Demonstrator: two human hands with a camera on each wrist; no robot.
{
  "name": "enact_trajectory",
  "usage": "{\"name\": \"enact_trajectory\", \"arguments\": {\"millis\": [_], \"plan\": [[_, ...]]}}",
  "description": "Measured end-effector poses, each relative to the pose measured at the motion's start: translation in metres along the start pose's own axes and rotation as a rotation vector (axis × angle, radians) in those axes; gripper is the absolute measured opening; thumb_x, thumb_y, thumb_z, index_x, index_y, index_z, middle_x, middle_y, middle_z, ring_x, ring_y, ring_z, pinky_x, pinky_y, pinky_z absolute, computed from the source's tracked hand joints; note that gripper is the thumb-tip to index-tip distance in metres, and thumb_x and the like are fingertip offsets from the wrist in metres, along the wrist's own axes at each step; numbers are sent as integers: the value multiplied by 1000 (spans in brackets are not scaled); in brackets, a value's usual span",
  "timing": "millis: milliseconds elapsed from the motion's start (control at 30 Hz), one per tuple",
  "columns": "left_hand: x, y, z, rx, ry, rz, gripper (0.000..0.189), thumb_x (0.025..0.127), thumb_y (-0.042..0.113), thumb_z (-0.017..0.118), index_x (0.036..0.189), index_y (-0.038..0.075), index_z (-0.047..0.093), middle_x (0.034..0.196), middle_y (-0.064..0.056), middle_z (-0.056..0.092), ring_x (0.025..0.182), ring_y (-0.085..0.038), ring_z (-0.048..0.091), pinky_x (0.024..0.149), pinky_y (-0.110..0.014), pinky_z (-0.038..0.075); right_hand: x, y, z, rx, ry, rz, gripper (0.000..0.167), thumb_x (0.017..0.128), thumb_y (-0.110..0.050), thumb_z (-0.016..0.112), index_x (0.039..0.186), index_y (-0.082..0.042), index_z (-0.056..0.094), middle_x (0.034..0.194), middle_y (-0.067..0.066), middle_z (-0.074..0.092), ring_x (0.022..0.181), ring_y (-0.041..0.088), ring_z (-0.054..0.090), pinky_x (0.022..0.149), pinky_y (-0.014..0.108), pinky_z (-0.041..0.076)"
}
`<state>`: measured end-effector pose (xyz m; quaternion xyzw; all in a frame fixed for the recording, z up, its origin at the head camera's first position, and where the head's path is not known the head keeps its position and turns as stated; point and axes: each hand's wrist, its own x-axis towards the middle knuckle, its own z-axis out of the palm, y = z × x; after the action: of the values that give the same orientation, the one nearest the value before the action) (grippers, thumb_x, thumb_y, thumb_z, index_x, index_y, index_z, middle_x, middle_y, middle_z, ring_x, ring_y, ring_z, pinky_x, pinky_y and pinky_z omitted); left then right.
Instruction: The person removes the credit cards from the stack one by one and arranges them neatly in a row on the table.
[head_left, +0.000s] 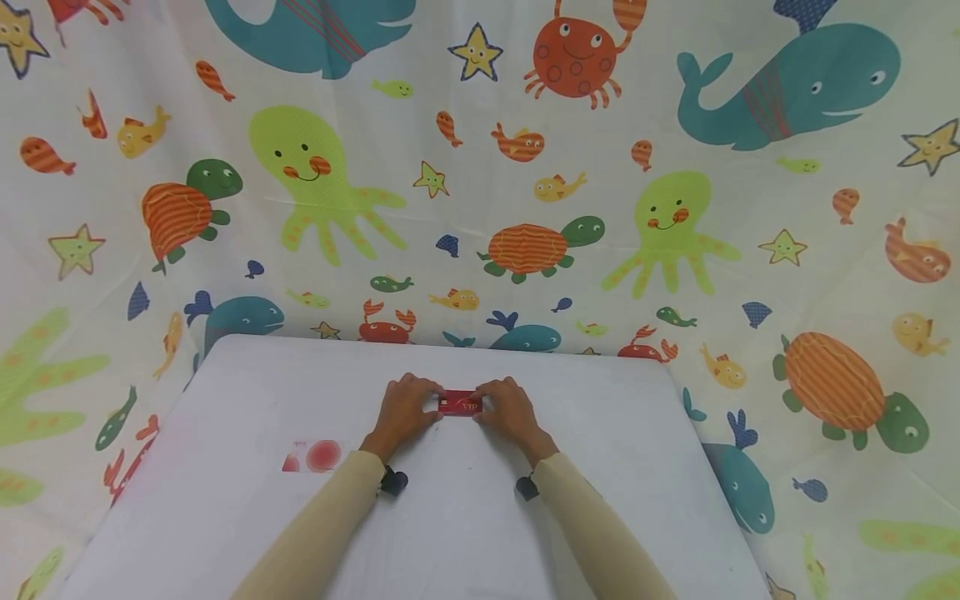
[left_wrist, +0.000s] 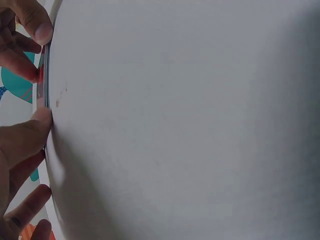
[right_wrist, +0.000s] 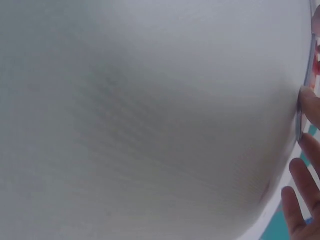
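A red card (head_left: 460, 403) with gold "VIP" lettering lies near the middle of the white table, level with its surface. My left hand (head_left: 405, 414) pinches its left end between thumb and fingers. At the opposite end, my right hand (head_left: 512, 414) grips it the same way. The left wrist view shows the card's thin layered edge (left_wrist: 46, 75) low over the table, with the left thumb (left_wrist: 42, 117) against it. From the right wrist, the right thumb (right_wrist: 309, 100) presses the same edge, its other fingers spread beyond.
A flat white sheet (head_left: 312, 456) with pink-red round prints lies on the table (head_left: 615, 467), left of my left forearm. Behind the table hangs a curtain (head_left: 450, 275) printed with sea animals. A small dark device is strapped at each wrist.
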<state>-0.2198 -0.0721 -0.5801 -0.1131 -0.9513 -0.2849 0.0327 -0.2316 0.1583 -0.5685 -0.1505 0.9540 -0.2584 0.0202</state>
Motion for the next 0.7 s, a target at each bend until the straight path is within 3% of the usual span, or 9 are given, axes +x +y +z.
{"name": "enact_trajectory", "arguments": {"millis": [700], "plan": [[-2,3,-10,55,32,37,38,86,25,91,121,18,80,122,-3,79,118,-25,63,99,-47,50,3,-7,-4,1,25,-26,28,89,-24,88,116,-19,83,127,4,77,119,23,60,103,43,56]]}}
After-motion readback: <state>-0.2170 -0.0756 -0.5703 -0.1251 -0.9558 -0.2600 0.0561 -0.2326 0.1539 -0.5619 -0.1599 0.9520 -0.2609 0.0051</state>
